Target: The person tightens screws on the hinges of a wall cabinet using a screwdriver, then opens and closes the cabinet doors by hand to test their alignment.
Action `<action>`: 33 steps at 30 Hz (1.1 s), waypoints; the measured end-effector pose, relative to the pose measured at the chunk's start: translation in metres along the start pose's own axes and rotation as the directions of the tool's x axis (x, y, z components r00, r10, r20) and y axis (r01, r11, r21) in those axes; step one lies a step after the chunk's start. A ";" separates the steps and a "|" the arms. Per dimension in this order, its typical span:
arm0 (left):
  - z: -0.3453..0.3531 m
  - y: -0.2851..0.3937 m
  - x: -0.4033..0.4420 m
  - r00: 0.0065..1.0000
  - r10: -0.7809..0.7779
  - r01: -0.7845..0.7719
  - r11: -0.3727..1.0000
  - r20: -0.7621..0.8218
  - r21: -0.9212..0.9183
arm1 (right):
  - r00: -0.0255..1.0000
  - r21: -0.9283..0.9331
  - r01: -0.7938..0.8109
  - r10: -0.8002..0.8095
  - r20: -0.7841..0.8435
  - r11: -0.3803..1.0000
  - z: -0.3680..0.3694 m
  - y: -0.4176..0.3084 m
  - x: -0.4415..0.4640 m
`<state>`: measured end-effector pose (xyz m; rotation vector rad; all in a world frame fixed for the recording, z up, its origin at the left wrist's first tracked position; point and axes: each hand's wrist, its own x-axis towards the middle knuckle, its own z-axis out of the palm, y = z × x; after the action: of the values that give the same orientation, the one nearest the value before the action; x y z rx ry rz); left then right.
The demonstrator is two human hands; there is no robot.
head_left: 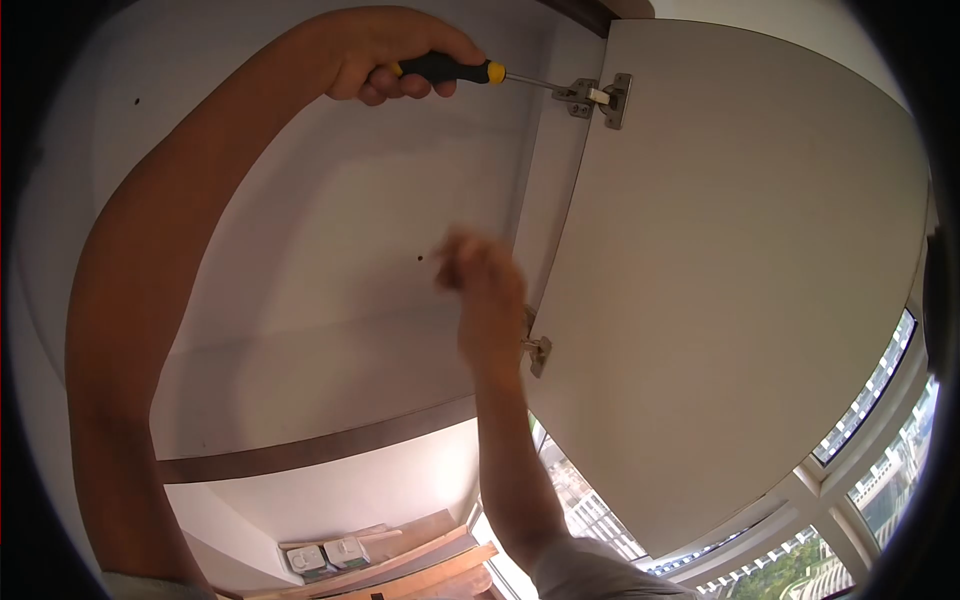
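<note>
My left hand (405, 65) is wrapped round the black and yellow handle of a screwdriver (450, 68). The screwdriver's shaft points right, its tip at the upper metal hinge (578, 97) on the cabinet's side wall. That hinge joins the wall to the open cabinet door (740, 250). Lower down, my right hand (485, 270) is raised in front of the cabinet interior, smeared by motion; whether its fingers hold anything does not show. Just behind the right wrist, a lower hinge (539, 355) is partly hidden.
The pale cabinet interior (330, 220) has small dark holes in its back and a brown bottom edge (300, 458). Below are white switch boxes (327, 556) and wooden strips (420, 570). Windows (800, 560) with buildings outside lie at the lower right, beyond the door.
</note>
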<state>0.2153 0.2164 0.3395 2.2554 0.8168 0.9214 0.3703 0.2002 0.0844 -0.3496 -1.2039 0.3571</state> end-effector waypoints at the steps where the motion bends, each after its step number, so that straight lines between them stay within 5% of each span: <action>1: 0.001 0.001 -0.001 0.994 0.077 -0.063 0.985 -0.082 0.161 | 0.994 -0.320 -0.060 0.085 0.064 0.945 -0.010 0.016 -0.043; 2: 0.001 0.005 -0.009 0.993 0.079 -0.064 0.983 -0.083 0.173 | 0.991 -0.467 -0.066 0.114 0.075 0.882 -0.021 0.042 -0.082; 4: 0.001 0.011 -0.025 0.921 0.388 -0.289 0.725 -0.024 0.626 | 0.979 -0.713 0.182 -0.059 0.194 0.677 -0.022 0.036 -0.105; 5: 0.001 0.002 -0.018 0.921 0.390 -0.291 0.725 -0.023 0.624 | 0.979 -0.715 0.182 -0.060 0.193 0.675 -0.015 0.032 -0.104; 7: 0.008 -0.028 0.006 0.537 0.843 -0.338 0.174 0.038 0.925 | 0.996 -0.697 -0.051 0.087 0.016 0.715 0.003 0.027 -0.101; 8: 0.010 -0.037 0.013 0.530 0.847 -0.337 0.168 0.039 0.926 | 0.997 -0.697 -0.043 0.078 0.018 0.716 0.003 0.027 -0.102; 10: 0.011 -0.049 0.016 0.281 0.938 -0.202 -0.150 0.204 0.968 | 0.995 -0.753 -0.026 0.088 0.043 0.657 0.003 0.030 -0.110; 11: 0.014 -0.042 0.009 0.281 0.938 -0.199 -0.152 0.205 0.968 | 0.995 -0.752 -0.023 0.086 0.045 0.659 0.002 0.031 -0.110; 13: 0.023 -0.019 -0.008 0.680 0.720 -0.208 0.373 -0.141 0.904 | 1.000 -0.713 0.000 0.015 0.014 0.702 0.000 0.034 -0.110; 14: 0.016 -0.014 -0.005 0.680 0.720 -0.208 0.374 -0.141 0.904 | 1.000 -0.713 0.000 0.015 0.015 0.701 -0.002 0.035 -0.110; 16: -0.004 -0.002 0.010 0.946 0.306 -0.216 0.838 -0.104 0.502 | 0.999 -0.709 0.027 -0.001 0.037 0.705 -0.006 0.036 -0.109; 17: -0.005 0.001 0.005 0.946 0.306 -0.215 0.839 -0.106 0.500 | 0.999 -0.710 0.029 -0.001 0.040 0.703 -0.007 0.036 -0.109; 19: -0.004 0.008 -0.005 0.989 0.117 -0.099 0.977 -0.091 0.187 | 0.997 -0.690 0.064 -0.073 0.017 0.721 -0.006 0.038 -0.109; 23: -0.005 0.017 -0.011 0.998 -0.008 -0.001 0.990 0.063 0.140 | 0.998 -0.677 0.059 -0.069 0.013 0.734 -0.005 0.036 -0.113; 25: 0.001 0.014 -0.003 0.984 0.163 -0.113 0.875 -0.067 0.470 | 0.998 -0.670 0.048 -0.063 0.002 0.741 -0.004 0.040 -0.114; 26: 0.005 0.004 -0.002 0.984 0.169 -0.119 0.874 -0.065 0.470 | 0.998 -0.672 0.052 -0.068 0.002 0.739 -0.004 0.039 -0.113; 27: 0.010 -0.013 -0.002 0.793 0.606 -0.331 0.525 -0.071 0.784 | 0.997 -0.674 0.062 -0.072 0.012 0.736 -0.004 0.037 -0.113; 28: 0.015 -0.028 -0.001 0.453 0.885 -0.304 0.046 0.102 0.951 | 0.997 -0.679 0.073 -0.072 0.029 0.731 -0.004 0.036 -0.114; 33: 0.023 -0.047 0.002 0.227 0.953 -0.202 -0.153 0.199 0.967 | 0.990 -0.686 0.124 -0.134 0.039 0.717 -0.003 0.036 -0.114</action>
<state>0.2189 0.2428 0.2941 3.6369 0.0933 2.4893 0.3336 0.1812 -0.0278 -0.9094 -1.3103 -0.2454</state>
